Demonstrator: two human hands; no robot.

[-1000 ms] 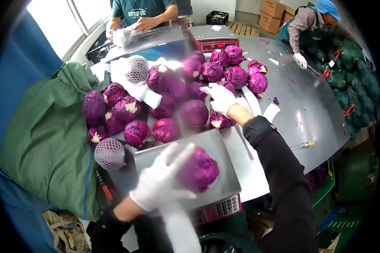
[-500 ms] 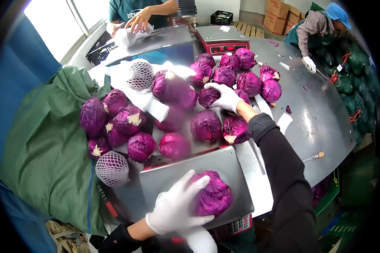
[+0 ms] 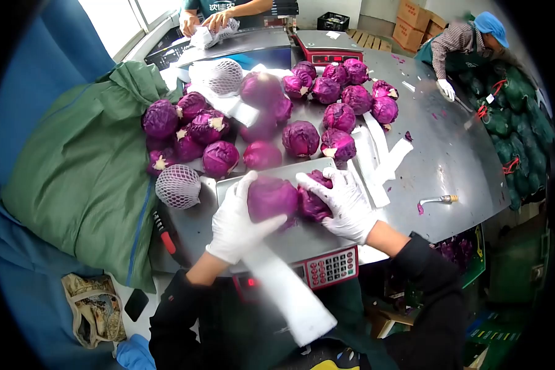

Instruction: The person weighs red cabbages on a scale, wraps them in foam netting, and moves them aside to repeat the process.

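My left hand [image 3: 243,217], in a white glove, curves around the left side of a red cabbage [image 3: 272,198] over the metal plate of a scale [image 3: 228,185]. A flat white foam-like sleeve [image 3: 290,297] hangs below that hand toward me; whether the fingers pinch it is hidden. My right hand [image 3: 344,206], gloved too, grips a second red cabbage [image 3: 313,197] right beside the first. Behind the scale lie several loose red cabbages [image 3: 301,138]. One cabbage in a white foam net [image 3: 178,186] rests left of the scale.
A large green sack [image 3: 83,172] fills the left side. Flat white sleeves [image 3: 385,163] and a small knife-like tool [image 3: 439,200] lie on the metal table [image 3: 468,166]. Two co-workers are across the table, near another scale [image 3: 330,42] and stacked green net bags [image 3: 521,129].
My right hand has brought a cabbage from the pile back to the scale, next to the one at my left hand. The view has shifted, showing more of the scale's keypad.
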